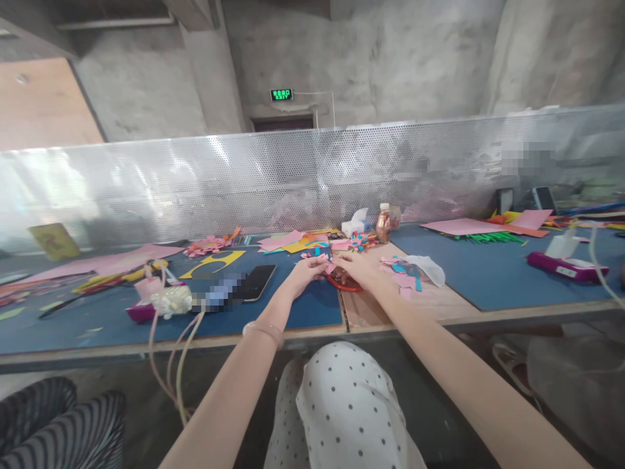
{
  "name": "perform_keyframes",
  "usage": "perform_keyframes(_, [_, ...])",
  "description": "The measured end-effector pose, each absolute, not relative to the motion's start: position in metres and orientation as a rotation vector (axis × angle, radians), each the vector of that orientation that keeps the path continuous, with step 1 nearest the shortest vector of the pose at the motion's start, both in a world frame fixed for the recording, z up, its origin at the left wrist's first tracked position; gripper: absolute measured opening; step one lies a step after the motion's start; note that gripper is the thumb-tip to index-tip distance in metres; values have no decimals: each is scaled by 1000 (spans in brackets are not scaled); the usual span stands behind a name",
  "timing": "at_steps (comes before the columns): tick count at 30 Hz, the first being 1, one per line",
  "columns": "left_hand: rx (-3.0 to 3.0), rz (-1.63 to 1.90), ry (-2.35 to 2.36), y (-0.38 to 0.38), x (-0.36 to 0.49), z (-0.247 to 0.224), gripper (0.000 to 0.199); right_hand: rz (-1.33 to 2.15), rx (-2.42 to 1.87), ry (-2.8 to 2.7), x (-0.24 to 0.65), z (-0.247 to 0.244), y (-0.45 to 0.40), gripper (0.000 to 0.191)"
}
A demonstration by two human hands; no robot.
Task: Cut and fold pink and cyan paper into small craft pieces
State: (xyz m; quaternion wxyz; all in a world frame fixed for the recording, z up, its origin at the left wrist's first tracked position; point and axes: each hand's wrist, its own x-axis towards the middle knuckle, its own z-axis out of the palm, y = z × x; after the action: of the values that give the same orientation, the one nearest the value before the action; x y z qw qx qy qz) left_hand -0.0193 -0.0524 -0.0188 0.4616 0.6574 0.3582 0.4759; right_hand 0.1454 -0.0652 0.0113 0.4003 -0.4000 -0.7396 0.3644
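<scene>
Head view, left to right: a black phone point(260, 283), left hand point(312, 266), small pink piece point(331, 268) between both hands' curled fingertips, right hand point(352, 266) above a curved red rim point(347, 286); whether either hand pinches the piece, I cannot tell.

A pink piece point(330, 267) is partly covered by the left hand point(311, 270) and the right hand point(353, 268), the fingers' exact hold too small to be made out. Just below the grip, a red rim point(340, 284) is largely hidden by the right hand. Left of the grip, pixelated blocks point(225, 290) are seen beside a black phone point(260, 282). Far left, striped trousers point(83, 426) are cropped by the frame's edge.
</scene>
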Motion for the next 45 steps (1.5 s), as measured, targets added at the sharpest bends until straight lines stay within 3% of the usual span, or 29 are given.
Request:
perform_keyframes(12, [1620,1116,884,-51,-21,-20,18,621,-1009,-2025,150,4,-51,18])
perform_keyframes(45, [1617,1102,870,-51,-22,-19,17,682,-983,-2001,149,7,-55,19])
